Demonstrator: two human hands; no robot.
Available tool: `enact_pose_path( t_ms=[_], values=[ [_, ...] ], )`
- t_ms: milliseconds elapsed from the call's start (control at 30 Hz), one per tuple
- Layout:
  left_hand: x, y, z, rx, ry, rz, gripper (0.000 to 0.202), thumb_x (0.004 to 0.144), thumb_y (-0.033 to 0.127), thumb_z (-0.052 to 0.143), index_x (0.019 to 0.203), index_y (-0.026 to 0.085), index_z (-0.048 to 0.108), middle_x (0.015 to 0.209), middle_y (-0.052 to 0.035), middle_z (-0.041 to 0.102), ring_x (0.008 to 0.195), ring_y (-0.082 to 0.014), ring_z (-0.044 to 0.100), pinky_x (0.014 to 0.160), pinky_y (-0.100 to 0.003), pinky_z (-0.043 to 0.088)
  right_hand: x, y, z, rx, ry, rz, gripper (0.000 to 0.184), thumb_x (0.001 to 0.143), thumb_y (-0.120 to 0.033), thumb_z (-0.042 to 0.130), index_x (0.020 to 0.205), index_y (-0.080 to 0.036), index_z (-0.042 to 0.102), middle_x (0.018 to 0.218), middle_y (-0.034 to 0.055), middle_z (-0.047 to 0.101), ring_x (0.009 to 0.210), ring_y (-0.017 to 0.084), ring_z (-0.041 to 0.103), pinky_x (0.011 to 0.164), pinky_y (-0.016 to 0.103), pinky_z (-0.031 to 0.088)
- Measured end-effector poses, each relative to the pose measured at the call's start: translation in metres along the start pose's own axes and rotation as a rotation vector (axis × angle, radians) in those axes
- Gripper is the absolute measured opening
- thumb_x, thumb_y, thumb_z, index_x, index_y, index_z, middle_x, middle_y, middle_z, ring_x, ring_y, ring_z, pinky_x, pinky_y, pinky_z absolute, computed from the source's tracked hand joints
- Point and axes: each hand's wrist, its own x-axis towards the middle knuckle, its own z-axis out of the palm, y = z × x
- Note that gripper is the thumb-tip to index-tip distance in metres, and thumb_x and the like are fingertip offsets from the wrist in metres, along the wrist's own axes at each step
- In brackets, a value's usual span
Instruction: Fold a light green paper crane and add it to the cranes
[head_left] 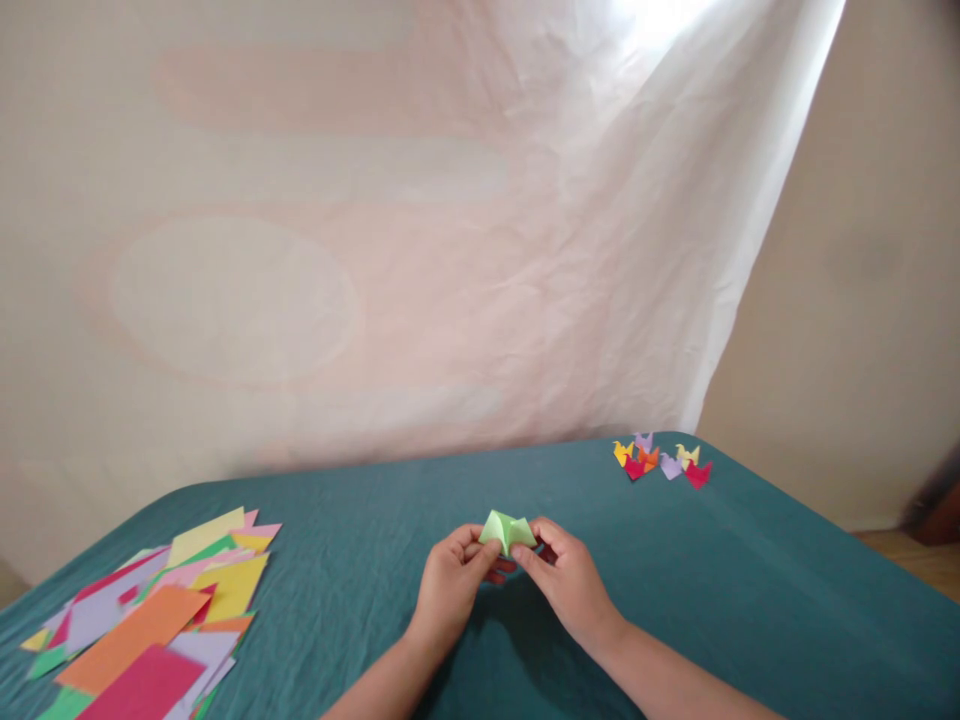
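A small light green folded paper piece (pixel 507 529) is held just above the teal tablecloth (pixel 360 540), near the middle of the table. My left hand (pixel 452 585) pinches its left side with thumb and fingers closed. On the piece's right side, my right hand (pixel 568 583) pinches in the same way. Both forearms reach in from the bottom edge.
A loose pile of coloured paper sheets (pixel 154 620) lies at the left front of the table. Several small folded paper figures (pixel 662 458) in yellow, purple, orange and red sit at the far right corner. A pale wrinkled cloth backdrop (pixel 375 250) hangs behind the table.
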Motion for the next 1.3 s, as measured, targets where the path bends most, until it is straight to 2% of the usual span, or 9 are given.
enact_pose_path(
  t_ms=[200,367,567,833,1100,1200,1300],
  values=[
    [-0.001,0.001,0.003,-0.013,0.006,-0.048,0.033,0.069,0.044,0.072,0.08,0.013,0.067,0.071,-0.0066,0.072,0.068,-0.0217,0.069,0.06,-0.028,0.052,-0.002,-0.002,0.001,0.025,-0.008,0.019,0.013,0.085,-0.027,0.056,0.078,-0.017,0.061,0.072,-0.0009,0.057,0.066,0.014,0.052,0.059,0.022,0.038],
    [-0.002,-0.001,0.004,-0.083,-0.034,-0.082,0.037,0.07,0.048,0.071,0.085,0.014,0.068,0.077,-0.0066,0.072,0.067,-0.0205,0.069,0.062,-0.028,0.053,-0.002,-0.007,0.002,0.048,0.014,0.066,0.012,0.082,-0.03,0.059,0.079,-0.019,0.058,0.07,-0.0019,0.056,0.064,0.014,0.052,0.059,0.023,0.04],
    [-0.001,-0.003,0.005,-0.085,0.011,-0.091,0.041,0.067,0.05,0.073,0.083,0.013,0.066,0.074,-0.006,0.072,0.067,-0.0211,0.069,0.06,-0.027,0.053,-0.002,-0.006,0.003,0.104,0.031,0.118,0.016,0.079,-0.033,0.064,0.075,-0.018,0.057,0.068,-0.002,0.056,0.062,0.014,0.052,0.058,0.023,0.04],
    [-0.001,-0.003,0.005,-0.086,-0.012,-0.107,0.036,0.069,0.046,0.072,0.083,0.014,0.064,0.073,-0.0052,0.072,0.069,-0.0218,0.07,0.06,-0.027,0.053,-0.002,-0.011,0.0,0.085,0.03,0.014,0.028,0.086,-0.04,0.056,0.072,-0.017,0.064,0.072,0.0,0.057,0.067,0.015,0.054,0.061,0.023,0.04],
    [-0.004,-0.001,0.011,-0.098,-0.011,-0.076,0.032,0.072,0.046,0.069,0.081,0.017,0.058,0.076,-0.0044,0.071,0.064,-0.0194,0.069,0.058,-0.027,0.053,0.0,-0.002,0.002,0.104,0.158,0.173,0.026,0.08,-0.044,0.061,0.084,-0.018,0.059,0.07,0.0002,0.061,0.062,0.016,0.053,0.058,0.025,0.042],
    [-0.005,0.001,0.012,-0.077,0.006,-0.078,0.029,0.071,0.043,0.069,0.079,0.017,0.06,0.07,-0.0031,0.07,0.064,-0.0197,0.069,0.059,-0.027,0.053,-0.001,-0.003,0.003,0.092,0.137,0.173,0.025,0.078,-0.043,0.064,0.079,-0.019,0.058,0.068,-0.0004,0.059,0.06,0.015,0.052,0.056,0.024,0.042],
    [-0.005,0.003,0.013,-0.072,0.014,-0.08,0.027,0.07,0.042,0.069,0.078,0.017,0.063,0.072,-0.0037,0.071,0.065,-0.0196,0.069,0.059,-0.027,0.052,-0.003,-0.007,0.003,0.077,0.086,0.136,0.023,0.079,-0.04,0.064,0.077,-0.018,0.06,0.069,-0.0002,0.059,0.06,0.015,0.052,0.057,0.024,0.042]
  ],
)
